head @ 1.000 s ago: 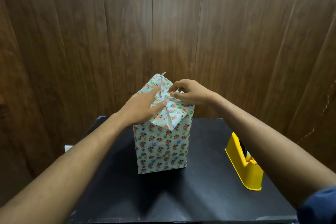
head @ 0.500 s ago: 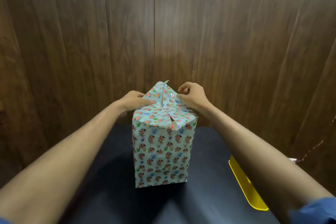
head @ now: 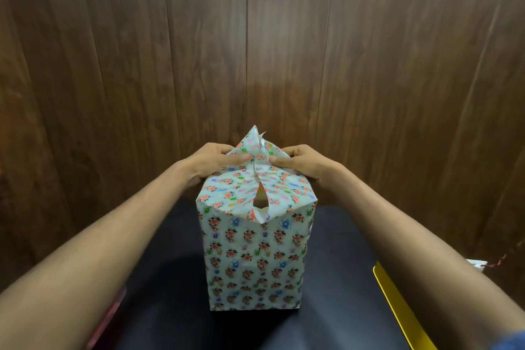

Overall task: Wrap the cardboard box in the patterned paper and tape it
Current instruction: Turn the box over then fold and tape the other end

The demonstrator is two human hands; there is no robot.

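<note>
Cardboard box (head: 257,207): centre of the frame, upright on the black tabletop, wrapped almost fully; brown card seen only through a small slit near the front edge of the top.
Patterned paper (head: 255,261): pale, printed with small red, blue and green flowers; smooth down the near face, folded over the top in two side flaps meeting along a middle seam.
Seam: gapes a little at the front, with a curled white paper edge just below the gap.
Far flap (head: 255,140): stands up in a peak at the back of the top, between the two hands.
Left hand (head: 210,163): left of the peak, at the top back corner; thumb flat on the top paper, fingers curled round behind the flap, gripping the paper.
Right hand (head: 305,163): right of the peak, mirrored; thumb pressed on the top paper near the seam, fingers curled behind, gripping the paper.
Forearms: bare, reaching in from the lower left and lower right corners.
Black tabletop (head: 335,278): lower middle, dark under the box.
Yellow tape dispenser (head: 397,312): lower right, partly hidden by the right forearm and cut by the frame edge; well apart from the box.
Wooden panel wall (head: 255,37): dark brown vertical boards filling the upper frame.
</note>
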